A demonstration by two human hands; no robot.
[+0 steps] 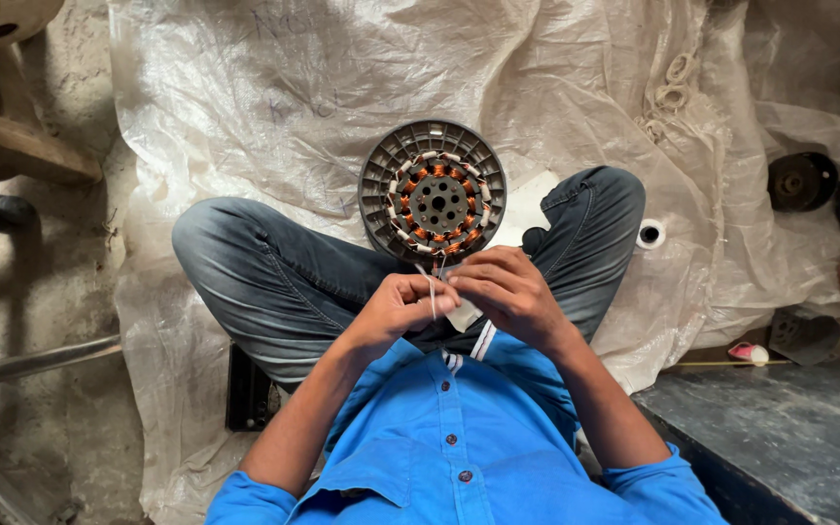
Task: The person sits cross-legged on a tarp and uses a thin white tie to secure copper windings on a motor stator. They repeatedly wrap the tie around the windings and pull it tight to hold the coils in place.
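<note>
Rough workshop floor here, dusty bare concrete (41,292) on the left, with a big crinkled white plastic sheet (274,87) spread over most of it as the work surface. The sheet is wrinkled all over and bunches up at the right side. A person sits cross-legged on it in grey jeans (264,272) and a blue shirt (459,457).

The stator (432,192), a round grey ribbed disc with copper windings ringed around a dark hub, rests tilted against the crossed legs, right in the middle, just above the hands. Thin white leads (432,282) run down from its lower edge.

The left hand (399,309) is curled up, fingers pinching a white lead. The right hand (509,292) is also closed in a pinch, on a small white piece (463,316) that sits between the two hands. Both hands are nearly touching, just below the stator.

Around the edges: wooden legs (21,146) of some furniture at top left, a metal bar (31,365) lying across the concrete, a small roll of white tape (649,233) beside the right knee, a dark round motor part (801,181) and other black bits at the far right, and a dark slab (780,437) at bottom right with a little pink and white thing (749,353) at its edge.
</note>
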